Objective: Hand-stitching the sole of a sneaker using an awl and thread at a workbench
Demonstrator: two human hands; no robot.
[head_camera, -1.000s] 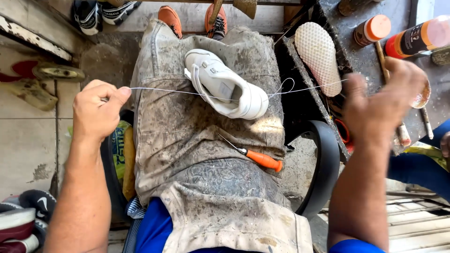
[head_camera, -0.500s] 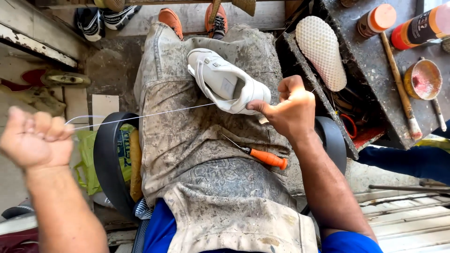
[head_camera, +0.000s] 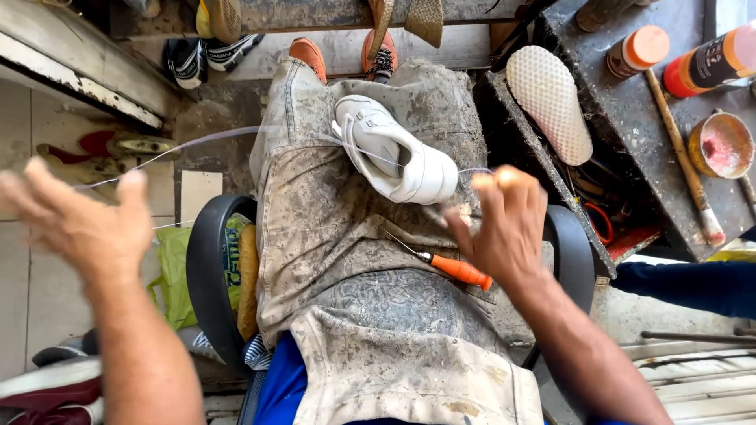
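Note:
A white sneaker (head_camera: 394, 153) lies on its side on my lap, on a dirty grey apron (head_camera: 354, 260). A thin white thread (head_camera: 197, 142) runs from the shoe out to the left in a slack arc, toward my left hand (head_camera: 79, 224). That hand is blurred with its fingers spread, and I cannot tell whether the thread touches it. My right hand (head_camera: 504, 224) is just right of the shoe's heel, fingertips pinched on a short end of thread coming out of the sole. An awl with an orange handle (head_camera: 457, 269) rests on the apron below the shoe.
At the right stands a stained workbench (head_camera: 630, 157) with a white mesh insole (head_camera: 551, 102), orange-capped bottles (head_camera: 642, 47), a glue pot (head_camera: 720, 145) and a brush (head_camera: 681, 157). Shoes lie on the floor at upper left (head_camera: 197, 55) and lower left (head_camera: 39, 386). Black chair arms (head_camera: 206, 283) flank my lap.
My left hand has gone from a fist pulling the thread taut to spread fingers, raised and nearer. The thread has gone slack. My right hand dropped slightly below the shoe's heel.

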